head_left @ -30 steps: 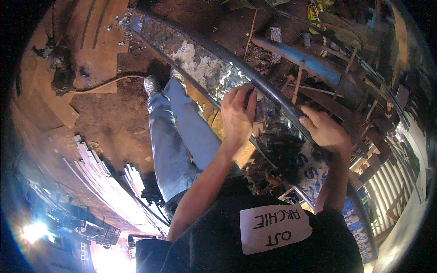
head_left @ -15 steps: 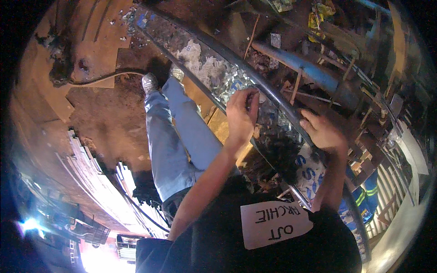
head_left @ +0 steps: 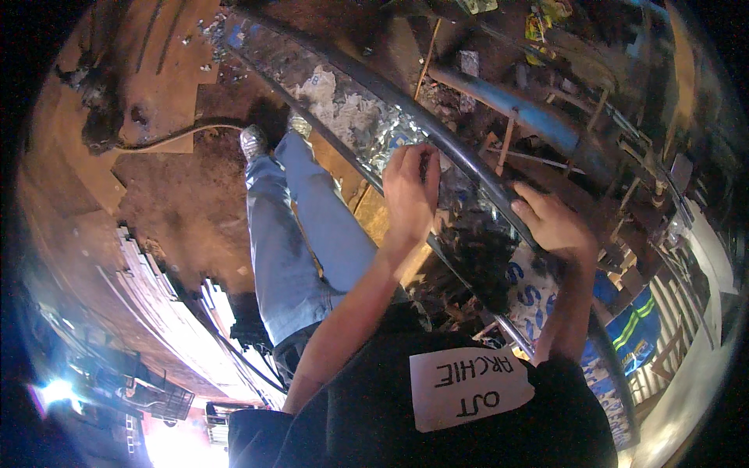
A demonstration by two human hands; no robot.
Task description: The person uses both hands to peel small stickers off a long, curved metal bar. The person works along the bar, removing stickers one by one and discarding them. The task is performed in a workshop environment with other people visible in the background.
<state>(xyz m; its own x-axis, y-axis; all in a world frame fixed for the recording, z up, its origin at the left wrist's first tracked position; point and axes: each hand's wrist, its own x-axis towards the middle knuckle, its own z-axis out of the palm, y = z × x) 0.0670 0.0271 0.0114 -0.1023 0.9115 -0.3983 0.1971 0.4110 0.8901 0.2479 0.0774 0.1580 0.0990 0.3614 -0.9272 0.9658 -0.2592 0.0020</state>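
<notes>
A long trough between two dark rails slants across the view, holding crumpled clear film (head_left: 394,132) and greyish scraps (head_left: 331,90). Over it, my left hand (head_left: 409,187) has its fingers curled together; whatever lies in them is too dark and small to make out. My right hand (head_left: 554,226) rests on the far dark rail (head_left: 468,160), fingers stretched over its edge and apart from the film. Below it in the picture, a white sheet with blue print (head_left: 527,292) lies in the trough.
Beyond the rail lie a blue pipe (head_left: 538,125), thin rods and litter. Blue cloth with yellow-green stripes (head_left: 636,327) shows at right. At left are a brown floor (head_left: 183,199), a hose (head_left: 179,132), and long pale strips (head_left: 172,312). My legs (head_left: 292,226) stretch beside the trough.
My left hand has moved very slightly up and left, its fingers still curled. The right hand stays on the rail. More of the striped blue cloth shows at right.
</notes>
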